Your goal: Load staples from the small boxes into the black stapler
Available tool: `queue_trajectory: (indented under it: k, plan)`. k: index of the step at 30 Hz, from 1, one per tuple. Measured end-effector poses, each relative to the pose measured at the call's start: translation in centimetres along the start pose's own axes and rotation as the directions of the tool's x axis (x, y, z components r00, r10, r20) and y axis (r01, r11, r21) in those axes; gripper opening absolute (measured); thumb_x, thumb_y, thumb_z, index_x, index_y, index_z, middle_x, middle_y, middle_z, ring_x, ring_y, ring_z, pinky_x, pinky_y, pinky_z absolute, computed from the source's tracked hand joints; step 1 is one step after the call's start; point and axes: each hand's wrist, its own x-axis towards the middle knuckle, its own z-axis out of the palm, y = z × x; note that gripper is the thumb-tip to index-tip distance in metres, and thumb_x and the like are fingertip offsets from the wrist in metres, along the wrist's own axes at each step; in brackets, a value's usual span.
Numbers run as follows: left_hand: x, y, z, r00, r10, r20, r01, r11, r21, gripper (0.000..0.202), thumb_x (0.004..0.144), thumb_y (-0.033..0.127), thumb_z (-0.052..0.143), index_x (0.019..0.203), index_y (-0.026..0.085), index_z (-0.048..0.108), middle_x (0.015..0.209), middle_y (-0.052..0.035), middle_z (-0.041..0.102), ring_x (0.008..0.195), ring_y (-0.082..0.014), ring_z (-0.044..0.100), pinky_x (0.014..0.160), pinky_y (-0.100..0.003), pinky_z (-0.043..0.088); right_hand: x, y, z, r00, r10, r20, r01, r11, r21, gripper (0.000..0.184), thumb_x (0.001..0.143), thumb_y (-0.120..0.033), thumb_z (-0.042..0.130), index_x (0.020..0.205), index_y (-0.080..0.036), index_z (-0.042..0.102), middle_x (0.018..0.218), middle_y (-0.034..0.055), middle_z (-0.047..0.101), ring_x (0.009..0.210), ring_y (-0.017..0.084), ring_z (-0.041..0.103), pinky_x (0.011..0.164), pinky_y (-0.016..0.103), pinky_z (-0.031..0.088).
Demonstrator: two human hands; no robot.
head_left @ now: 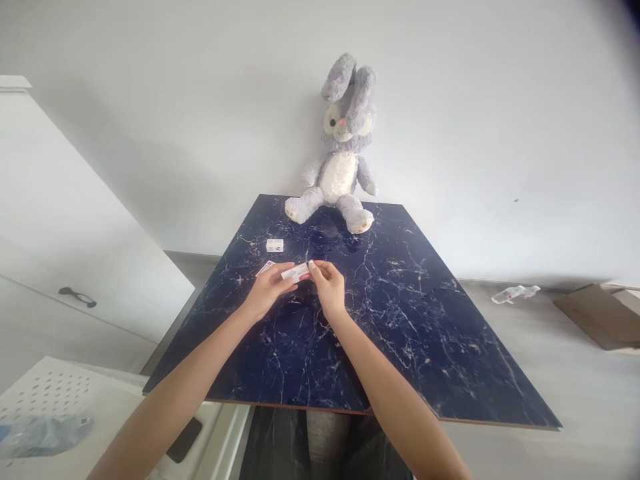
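Note:
A small white box with red print (297, 272) is held between both my hands above the dark blue marbled table (400, 333). My left hand (270, 290) grips its left end. At the right end, the fingers and thumb of my right hand (327, 283) are closed on it. Just behind my left hand lies a white item with a red edge (265, 267), partly hidden by the fingers. Farther back on the left, a little white box with dark print (275, 245) rests on the tabletop, apart from both hands.
A grey plush rabbit (340, 177) sits at the table's back edge against the wall. To the left stands a white cabinet (75, 220); below it a dark phone-like slab (184, 440) lies on a pale surface. A plastic bottle (507, 294) and cardboard box (603, 313) are on the floor at right.

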Motion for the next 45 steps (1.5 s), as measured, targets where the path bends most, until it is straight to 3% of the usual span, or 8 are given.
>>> queue_trajectory:
  k: [6,13,19,25,29,32,40,45]
  plan:
    - [0.1,-0.4,0.0,0.999,0.019,0.030,-0.018,0.998,-0.061,0.040,0.079,0.032,0.082,0.116,0.022,0.071,0.127,-0.0077,0.066,0.120,-0.0284,0.064,0.106,-0.046,0.053,-0.6,-0.8,0.0,0.993,-0.066,0.099,0.079,0.987,-0.138,0.030,0.089,-0.045,0.064,0.105,-0.023,0.074,0.101,0.0054,0.077,0.091,0.024,0.074,0.091,0.040,0.059]
    - [0.5,0.3,-0.5,0.968,0.209,-0.141,-0.175,0.959,0.221,0.043,0.088,0.044,0.069,0.125,0.023,0.063,0.129,-0.0100,0.066,0.112,-0.0265,0.066,0.095,-0.039,0.056,-1.8,-1.5,0.5,0.901,-0.206,0.382,0.327,0.901,-0.284,0.044,0.091,-0.035,0.062,0.134,-0.031,0.060,0.132,0.0049,0.067,0.113,0.024,0.067,0.096,0.040,0.055]
    - [2.3,1.1,-6.6,0.708,0.518,-0.480,-0.001,0.681,0.732,0.031,0.096,0.037,0.053,0.117,0.019,0.066,0.117,-0.0126,0.069,0.110,-0.0297,0.063,0.100,-0.044,0.046,0.5,-0.9,-2.2,0.925,-0.381,0.000,0.289,0.702,-0.651,0.032,0.094,-0.032,0.052,0.121,-0.022,0.065,0.117,0.0127,0.066,0.109,0.028,0.060,0.103,0.048,0.045]
    - [2.5,0.6,-9.1,0.760,0.546,-0.353,0.313,0.169,0.935,0.035,0.092,0.035,0.058,0.116,0.013,0.071,0.131,-0.0243,0.059,0.130,-0.0469,0.041,0.105,-0.064,0.031,1.4,0.6,-3.6,0.980,-0.190,-0.055,0.054,0.523,-0.851,0.036,0.090,-0.030,0.052,0.121,-0.015,0.063,0.120,0.0192,0.057,0.101,0.031,0.063,0.094,0.047,0.048]
    - [2.5,-0.1,-6.9,0.878,0.473,0.079,-0.128,0.073,0.989,0.049,0.093,0.043,0.061,0.136,0.020,0.059,0.137,-0.0155,0.058,0.133,-0.0363,0.044,0.111,-0.053,0.035,0.3,0.1,-2.4,0.999,-0.053,-0.007,0.019,0.479,-0.878,0.043,0.089,-0.027,0.052,0.131,-0.015,0.057,0.124,0.0187,0.058,0.109,0.031,0.064,0.099,0.045,0.048]
    - [2.7,-0.9,-5.7,0.882,0.312,0.354,-0.393,0.071,0.917,0.061,0.089,0.038,0.068,0.146,0.027,0.049,0.134,-0.0107,0.061,0.129,-0.0318,0.049,0.109,-0.049,0.039,-0.5,-0.3,-1.4,0.991,0.077,0.111,0.040,0.620,-0.784,0.059,0.086,-0.027,0.057,0.144,-0.018,0.047,0.128,0.0144,0.063,0.117,0.028,0.063,0.104,0.040,0.047]
    - [3.0,-1.2,-5.4,0.896,0.356,0.264,-0.308,0.071,0.949,0.066,0.084,0.035,0.074,0.144,0.022,0.052,0.130,-0.0127,0.063,0.129,-0.0332,0.049,0.107,-0.048,0.042,0.4,1.4,-1.3,0.949,0.271,0.159,-0.171,0.871,-0.462,0.081,0.081,-0.029,0.062,0.155,-0.022,0.031,0.147,0.0128,0.053,0.130,0.027,0.057,0.106,0.041,0.049]
    - [2.5,0.6,-6.4,0.908,0.358,0.220,-0.248,0.035,0.968,0.044,0.092,0.031,0.055,0.136,0.026,0.062,0.140,-0.0074,0.059,0.128,-0.0322,0.050,0.109,-0.049,0.038,-0.1,2.4,-1.0,0.992,-0.035,0.120,0.102,0.777,-0.621,0.070,0.086,-0.029,0.055,0.152,-0.017,0.035,0.152,0.0154,0.044,0.136,0.027,0.049,0.106,0.040,0.049]
